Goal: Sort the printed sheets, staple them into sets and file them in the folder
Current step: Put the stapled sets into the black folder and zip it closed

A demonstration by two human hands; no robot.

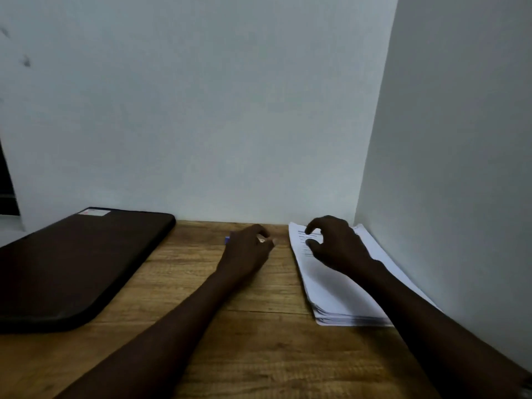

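A wooden tabletop (244, 341) seen from above, set against pale walls. At the left edge lies a dark brown folder (80, 263) with rounded corners, flat and closed, angled so that its far corner reaches the back edge; a small pale label (95, 212) sits on that far corner.

Near the middle of the back edge, the left hand (247, 249) rests on the wood with its fingers curled over a small blue object (227, 240). Only a sliver of blue shows at the hand's left side. I cannot tell what the object is, or whether the hand grips it or merely covers it.

Just to the right, apart from the left hand, a thick stack of printed sheets (339, 295) lies in the back right corner, running along the right-hand wall (460, 168) – its near end is slightly fanned. The right hand (336, 240) arches over the far end of the stack, thumb and forefinger spread apart with their tips on the top sheet, not closed round anything.
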